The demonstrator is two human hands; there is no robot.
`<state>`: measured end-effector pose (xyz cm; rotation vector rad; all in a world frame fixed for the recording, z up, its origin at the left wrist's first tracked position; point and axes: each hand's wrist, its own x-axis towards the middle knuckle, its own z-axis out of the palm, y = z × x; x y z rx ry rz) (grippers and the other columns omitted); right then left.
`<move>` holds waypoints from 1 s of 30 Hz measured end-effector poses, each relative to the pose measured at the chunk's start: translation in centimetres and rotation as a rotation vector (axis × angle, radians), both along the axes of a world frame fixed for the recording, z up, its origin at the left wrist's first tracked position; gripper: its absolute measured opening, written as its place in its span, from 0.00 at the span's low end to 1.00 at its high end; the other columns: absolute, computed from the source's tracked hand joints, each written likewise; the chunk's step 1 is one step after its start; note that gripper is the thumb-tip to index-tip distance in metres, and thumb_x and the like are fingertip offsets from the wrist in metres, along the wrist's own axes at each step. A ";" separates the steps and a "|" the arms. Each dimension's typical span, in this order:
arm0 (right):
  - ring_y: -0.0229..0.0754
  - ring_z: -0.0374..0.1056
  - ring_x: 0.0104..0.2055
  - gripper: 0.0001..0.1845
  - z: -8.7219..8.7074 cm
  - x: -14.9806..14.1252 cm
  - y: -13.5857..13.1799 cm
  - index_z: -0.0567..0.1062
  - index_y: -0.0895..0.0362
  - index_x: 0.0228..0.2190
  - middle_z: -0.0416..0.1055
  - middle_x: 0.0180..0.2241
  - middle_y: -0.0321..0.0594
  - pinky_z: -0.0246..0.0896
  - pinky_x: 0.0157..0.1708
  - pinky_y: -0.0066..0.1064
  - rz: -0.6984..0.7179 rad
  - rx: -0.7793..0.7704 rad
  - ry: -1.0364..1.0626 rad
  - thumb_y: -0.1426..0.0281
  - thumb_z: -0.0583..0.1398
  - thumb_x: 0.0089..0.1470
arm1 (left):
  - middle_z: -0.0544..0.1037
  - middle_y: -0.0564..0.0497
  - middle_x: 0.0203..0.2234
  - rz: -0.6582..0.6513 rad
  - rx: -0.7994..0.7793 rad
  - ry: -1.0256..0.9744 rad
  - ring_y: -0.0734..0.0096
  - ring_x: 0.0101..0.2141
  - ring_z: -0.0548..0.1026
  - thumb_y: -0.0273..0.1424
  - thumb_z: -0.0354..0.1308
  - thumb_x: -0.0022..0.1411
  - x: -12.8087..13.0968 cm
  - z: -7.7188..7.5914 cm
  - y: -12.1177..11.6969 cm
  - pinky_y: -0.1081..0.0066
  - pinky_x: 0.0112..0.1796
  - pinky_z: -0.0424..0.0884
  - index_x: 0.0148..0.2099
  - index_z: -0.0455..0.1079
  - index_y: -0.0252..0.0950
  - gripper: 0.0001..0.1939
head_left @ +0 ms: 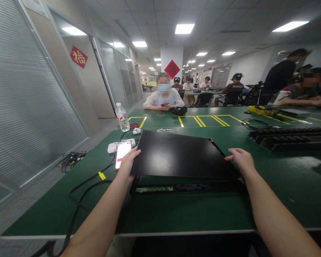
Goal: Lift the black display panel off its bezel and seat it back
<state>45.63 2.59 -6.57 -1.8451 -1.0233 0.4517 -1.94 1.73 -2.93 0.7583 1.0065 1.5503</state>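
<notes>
left hand (127, 165), left forearm (100, 214): bare | right hand (243, 160), right forearm (276, 210): bare

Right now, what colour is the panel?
The panel is black; the head view shows it best.

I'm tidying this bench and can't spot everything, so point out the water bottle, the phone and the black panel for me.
Water bottle (122, 117): head view, on its label.
Phone (122, 153): head view, on its lit screen.
Black panel (173, 153): head view, on its broad flat face.
</notes>
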 end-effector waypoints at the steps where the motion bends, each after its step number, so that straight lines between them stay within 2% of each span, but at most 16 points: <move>1: 0.54 0.78 0.39 0.22 0.1 -0.1 0.0 0.80 0.57 0.43 0.82 0.27 0.48 0.66 0.33 0.36 -0.011 -0.019 -0.007 0.57 0.59 0.52 | 0.87 0.43 0.35 -0.003 -0.003 -0.004 0.54 0.36 0.86 0.28 0.71 0.50 0.0 0.0 0.0 0.67 0.35 0.81 0.51 0.83 0.31 0.24; 6: 0.52 0.77 0.39 0.20 0.8 -0.6 -0.4 0.81 0.55 0.44 0.83 0.29 0.45 0.65 0.33 0.35 -0.034 -0.091 -0.068 0.59 0.59 0.54 | 0.87 0.44 0.34 0.006 -0.035 -0.010 0.57 0.33 0.86 0.27 0.71 0.50 0.0 0.0 0.1 0.69 0.32 0.80 0.53 0.82 0.32 0.25; 13: 0.52 0.77 0.40 0.18 1.6 -0.9 -0.8 0.81 0.54 0.44 0.83 0.29 0.43 0.65 0.37 0.36 -0.050 -0.149 -0.143 0.62 0.59 0.54 | 0.87 0.42 0.36 -0.044 -0.076 0.011 0.58 0.32 0.85 0.27 0.70 0.53 0.1 -0.2 0.2 0.69 0.31 0.79 0.55 0.81 0.32 0.25; 20: 0.55 0.77 0.41 0.17 2.5 -1.6 -1.2 0.81 0.53 0.45 0.83 0.31 0.43 0.64 0.35 0.38 -0.071 -0.228 -0.262 0.65 0.60 0.55 | 0.87 0.41 0.39 -0.151 -0.155 0.031 0.57 0.34 0.86 0.27 0.72 0.54 0.1 -0.1 0.0 0.68 0.32 0.79 0.58 0.79 0.34 0.28; 26: 0.57 0.78 0.41 0.18 2.8 -2.1 -1.2 0.83 0.52 0.45 0.83 0.33 0.46 0.66 0.35 0.39 -0.066 -0.278 -0.375 0.63 0.60 0.56 | 0.87 0.41 0.40 -0.230 -0.181 0.044 0.54 0.36 0.86 0.28 0.72 0.54 -0.3 -0.7 0.1 0.67 0.32 0.79 0.57 0.80 0.36 0.27; 30: 0.57 0.78 0.41 0.20 2.7 -2.2 -1.2 0.84 0.50 0.46 0.82 0.36 0.49 0.68 0.36 0.40 -0.070 -0.317 -0.443 0.60 0.60 0.56 | 0.87 0.42 0.38 -0.228 -0.176 0.062 0.54 0.36 0.86 0.27 0.72 0.53 -0.4 -0.9 0.2 0.68 0.31 0.79 0.56 0.80 0.35 0.26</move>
